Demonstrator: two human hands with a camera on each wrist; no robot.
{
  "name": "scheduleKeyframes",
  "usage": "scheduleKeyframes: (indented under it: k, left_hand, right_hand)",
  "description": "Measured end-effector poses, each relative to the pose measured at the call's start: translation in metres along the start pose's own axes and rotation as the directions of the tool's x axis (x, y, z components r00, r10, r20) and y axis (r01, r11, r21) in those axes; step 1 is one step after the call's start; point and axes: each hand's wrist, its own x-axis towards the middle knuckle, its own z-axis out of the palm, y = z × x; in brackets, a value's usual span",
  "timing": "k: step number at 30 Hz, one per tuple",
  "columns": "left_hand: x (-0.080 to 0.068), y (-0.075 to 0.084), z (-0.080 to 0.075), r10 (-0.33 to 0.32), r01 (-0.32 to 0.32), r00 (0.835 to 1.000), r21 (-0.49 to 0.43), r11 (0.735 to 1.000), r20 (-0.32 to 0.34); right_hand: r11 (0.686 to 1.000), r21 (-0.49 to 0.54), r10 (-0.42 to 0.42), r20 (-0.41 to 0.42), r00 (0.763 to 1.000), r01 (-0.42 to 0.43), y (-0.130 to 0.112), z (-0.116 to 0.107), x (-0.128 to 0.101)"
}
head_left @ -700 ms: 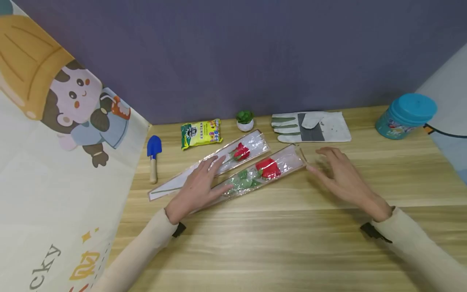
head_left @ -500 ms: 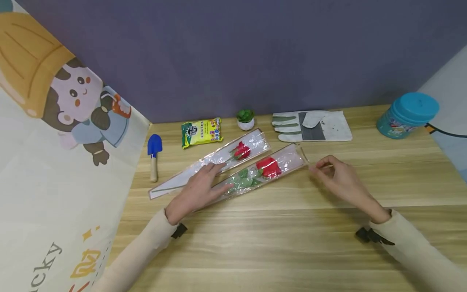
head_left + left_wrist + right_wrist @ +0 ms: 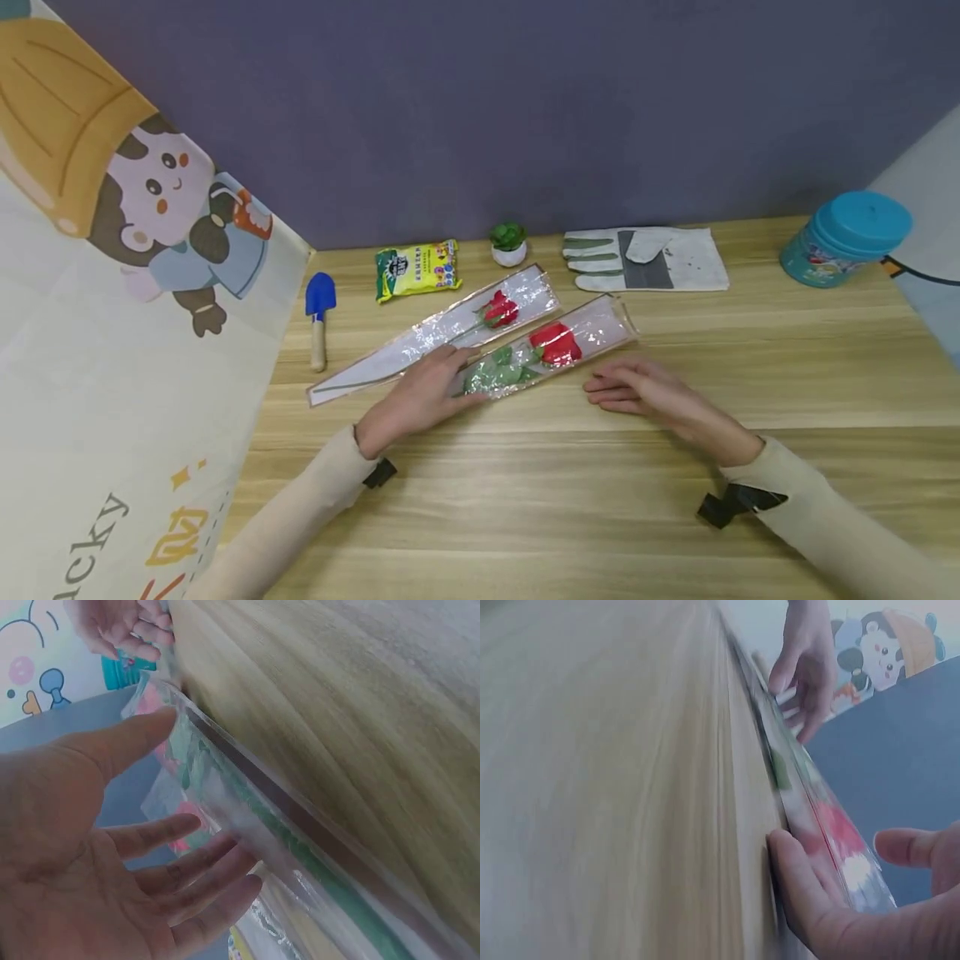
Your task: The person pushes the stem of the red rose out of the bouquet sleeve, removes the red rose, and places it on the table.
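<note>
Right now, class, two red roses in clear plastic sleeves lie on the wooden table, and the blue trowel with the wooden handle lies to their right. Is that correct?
Not quite. The two red roses in clear plastic sleeves do lie on the wooden table, but the blue trowel with the wooden handle lies to their left, as the head view shows.

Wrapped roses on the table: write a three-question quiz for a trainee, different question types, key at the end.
1. True or false: the left hand rests on the nearer wrapped rose.
2. Which thing lies beside the blue trowel? A) yellow packet B) work glove C) teal tub
3. Fill in: the right hand lies with fingers straight on the ____.

Key: 1 true; 2 A; 3 table.
</note>
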Motion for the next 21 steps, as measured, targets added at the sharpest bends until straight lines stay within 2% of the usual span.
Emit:
scheduleKeyframes:
  k: [5, 8, 12, 16, 21]
  left_hand:
    - [0.005, 0.0, 0.004, 0.021, -0.021, 1.0, 0.009, 1.0, -0.019]
    - [0.008, 0.001, 0.007, 0.019, -0.019, 1.0, -0.004, 1.0, -0.023]
    - [0.009, 0.005, 0.01, -0.005, 0.003, 0.999, -0.047, 0.999, -0.032]
    - [0.008, 0.01, 0.01, -0.009, 0.005, 0.999, -0.099, 0.995, -0.039]
    - [0.008, 0.013, 0.011, 0.007, -0.013, 0.999, -0.173, 0.985, -0.037]
  right_hand:
    - [0.99, 0.135, 0.023, 0.039, 0.999, -0.028, 0.002, 0.013, 0.008]
    - [0.968, 0.246, 0.034, 0.057, 0.998, -0.047, 0.003, 0.02, 0.011]
    - [0.939, 0.339, 0.033, 0.066, 0.997, -0.054, 0.006, 0.026, 0.015]
    - [0.933, 0.357, 0.025, 0.058, 0.998, -0.044, 0.008, 0.03, 0.015]
    - [0.945, 0.325, 0.027, 0.018, 0.999, -0.031, 0.007, 0.034, 0.014]
